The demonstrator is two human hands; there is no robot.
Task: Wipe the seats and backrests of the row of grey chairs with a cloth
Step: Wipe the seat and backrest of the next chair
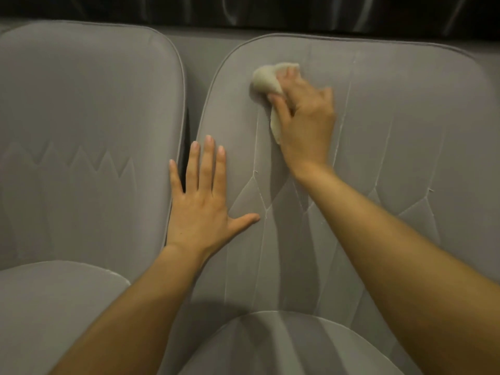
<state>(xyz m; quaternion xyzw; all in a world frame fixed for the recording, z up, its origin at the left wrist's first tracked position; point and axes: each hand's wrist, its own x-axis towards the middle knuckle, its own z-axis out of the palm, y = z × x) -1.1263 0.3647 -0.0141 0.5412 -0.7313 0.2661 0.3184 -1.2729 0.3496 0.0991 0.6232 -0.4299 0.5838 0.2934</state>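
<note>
The right hand curls its fingers round a bunched cloth, pressing it high on a backrest. Below-left of them, the left hand lies flat, fingers straight, bracing the same backrest. Bunched so small, the cloth may skip patches.

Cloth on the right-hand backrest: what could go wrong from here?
1. The cloth is bunched in the right hand, so only a small patch seems to touch the right backrest. Strips towards its far side may get missed.
2. The left hand lies flat on that backrest's lower left, beside the dark gap between the chairs. The area under the palm could go unwiped unless the hand shifts.
</note>
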